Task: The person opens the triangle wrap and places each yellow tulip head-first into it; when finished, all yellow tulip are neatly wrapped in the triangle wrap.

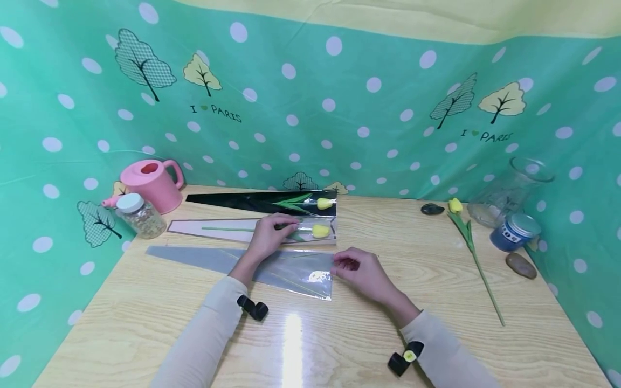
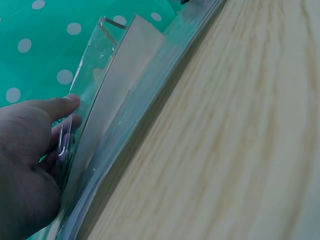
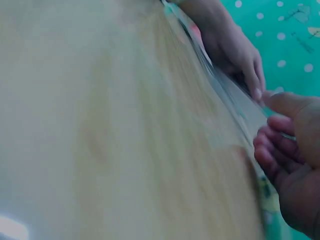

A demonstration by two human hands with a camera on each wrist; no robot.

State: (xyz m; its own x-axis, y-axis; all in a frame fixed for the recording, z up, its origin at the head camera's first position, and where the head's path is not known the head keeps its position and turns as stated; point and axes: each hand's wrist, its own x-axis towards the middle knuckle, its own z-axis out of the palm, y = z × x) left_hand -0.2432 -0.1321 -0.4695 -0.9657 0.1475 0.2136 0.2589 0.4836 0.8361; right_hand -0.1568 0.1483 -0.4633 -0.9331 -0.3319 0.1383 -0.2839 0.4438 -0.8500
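Observation:
In the head view, my left hand (image 1: 269,234) is over a clear flower sleeve (image 1: 184,226) with a pale backing. A yellow tulip (image 1: 320,231) lies inside this sleeve. The left wrist view has the left thumb and fingers pinching the edge of clear film (image 2: 92,80). Below lies a grey-backed sleeve (image 1: 194,257), with no flower seen in it. At its right end is my right hand (image 1: 364,272), its fingers loosely bent and its thumb apart from them. Whether the right fingertips touch the film is hard to tell.
Behind lies a black sleeve (image 1: 228,202) with another yellow tulip. A pink watering can (image 1: 157,188) and a lidded jar (image 1: 143,218) stand left. At right are a loose tulip (image 1: 477,258), a glass vase (image 1: 504,188), a blue jar (image 1: 514,233) and stones (image 1: 521,265).

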